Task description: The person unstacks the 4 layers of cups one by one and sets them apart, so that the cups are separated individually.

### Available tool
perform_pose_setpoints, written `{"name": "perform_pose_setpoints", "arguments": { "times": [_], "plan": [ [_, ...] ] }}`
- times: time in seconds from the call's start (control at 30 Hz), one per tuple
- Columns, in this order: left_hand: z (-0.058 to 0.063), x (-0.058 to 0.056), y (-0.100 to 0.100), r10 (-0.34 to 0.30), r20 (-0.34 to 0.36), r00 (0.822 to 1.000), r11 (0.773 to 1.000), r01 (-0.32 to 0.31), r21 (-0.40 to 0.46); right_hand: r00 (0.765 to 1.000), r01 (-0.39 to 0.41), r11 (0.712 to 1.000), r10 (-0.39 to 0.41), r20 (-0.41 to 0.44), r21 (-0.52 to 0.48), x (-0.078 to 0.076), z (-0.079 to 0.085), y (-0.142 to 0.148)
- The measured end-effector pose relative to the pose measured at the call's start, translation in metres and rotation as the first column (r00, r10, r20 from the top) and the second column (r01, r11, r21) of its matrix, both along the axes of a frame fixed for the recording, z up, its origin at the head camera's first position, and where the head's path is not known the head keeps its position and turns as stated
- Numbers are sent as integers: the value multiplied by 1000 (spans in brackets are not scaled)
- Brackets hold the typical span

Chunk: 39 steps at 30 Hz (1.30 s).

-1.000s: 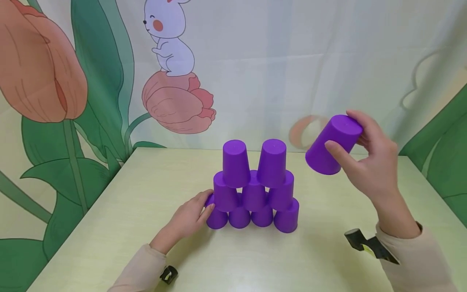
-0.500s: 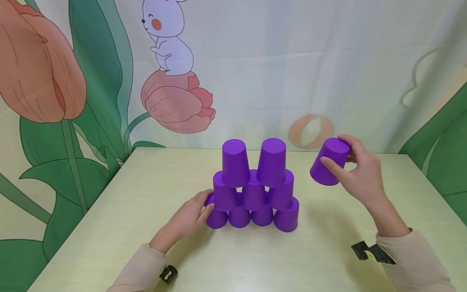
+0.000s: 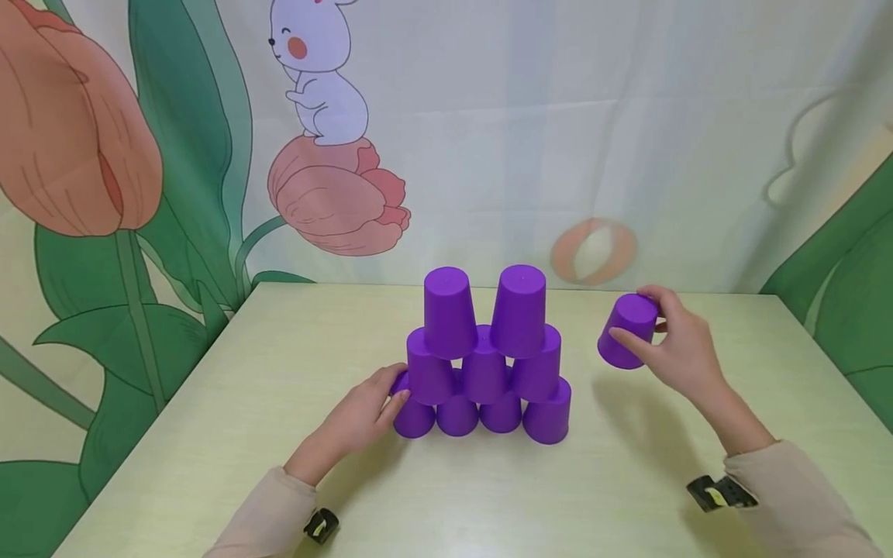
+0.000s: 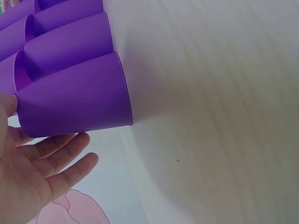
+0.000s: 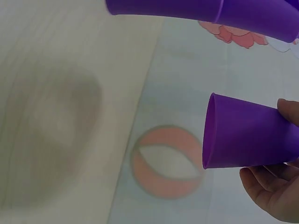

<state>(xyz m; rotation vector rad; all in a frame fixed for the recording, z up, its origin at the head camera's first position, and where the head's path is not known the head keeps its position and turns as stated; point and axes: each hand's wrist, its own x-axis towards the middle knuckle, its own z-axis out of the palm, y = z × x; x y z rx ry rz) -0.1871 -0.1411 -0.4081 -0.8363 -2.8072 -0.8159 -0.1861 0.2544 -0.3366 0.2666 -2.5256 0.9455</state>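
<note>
Purple cups stand upside down in a stepped stack, with two cups, such as the upper right one (image 3: 519,310), on the top row. At the stack's left end, my left hand (image 3: 359,412) holds the upper part of the bottom-row corner cup (image 4: 74,100) between thumb and index finger. Its other fingers (image 4: 70,175) stick out loosely beside the cup. Right of the stack, my right hand (image 3: 680,349) grips another purple cup (image 3: 630,329) by its base end, thumb in front and fingers behind. That cup hangs above the table, mouth down and slightly tilted, apart from the stack.
The stack stands on a pale wooden table (image 3: 488,504). Behind the table's far edge hangs a printed curtain (image 3: 474,155) with tulips and a rabbit. Each sleeve bears a dark strap device, such as the right one (image 3: 722,493).
My right hand has come down and slightly left with its cup, which is now less tilted. The left hand and the stack have stayed in place.
</note>
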Motion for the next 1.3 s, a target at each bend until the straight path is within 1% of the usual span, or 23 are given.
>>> {"name": "perform_pose_setpoints", "arguments": {
  "times": [0.13,0.33,0.43,0.57,0.87,1.0,1.3],
  "plan": [
    [0,0,0,5,-7,1000,1000,-5,-13,999,-3,1000,2,54,10,-4,-7,6],
    [-1,1,0,18,-10,1000,1000,-18,-19,996,-1,999,-2,88,35,-10,-17,16],
    [-1,1,0,21,-6,1000,1000,-22,-20,992,6,999,-13,125,50,-13,-20,21],
    [-1,0,0,22,-6,1000,1000,-22,-22,983,11,998,-22,182,63,-17,-26,27],
    [1,1,0,15,-4,1000,1000,-15,-22,965,12,999,-25,263,53,-27,-35,40],
    [1,1,0,15,-3,1000,1000,-15,-26,954,10,999,-19,300,31,-31,-39,44],
    [0,1,0,15,-6,1000,999,-15,-33,921,6,1000,5,389,-26,-38,-45,49]
  ]
}}
